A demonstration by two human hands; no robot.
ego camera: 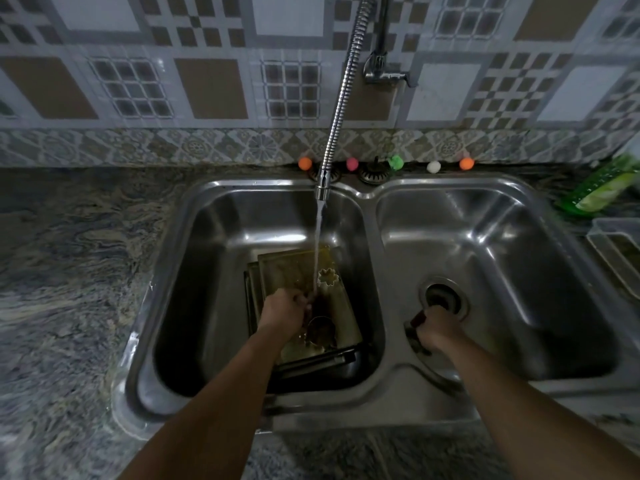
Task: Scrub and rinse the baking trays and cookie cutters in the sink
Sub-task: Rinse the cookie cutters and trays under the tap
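Note:
Stacked baking trays (277, 268) lie in the left basin of the steel double sink (370, 209), with brownish water pooled in the top one. A flower-shaped cookie cutter (327, 277) stands on the top tray beside the water stream. A round cutter (322, 329) lies nearer me. My left hand (282, 313) is closed around a small metal piece under the running water; what it is I cannot make out. My right hand (434, 329) rests in the right basin near the drain (443, 299), gripping a dark scrubber (417, 322).
A flexible spring faucet (341, 95) hangs over the left basin, water running. Small coloured balls (304, 163) line the sink's back ledge. A green bottle (602, 188) and a clear dish rack (616, 244) stand at the right. Marbled countertop (69, 271) lies to the left.

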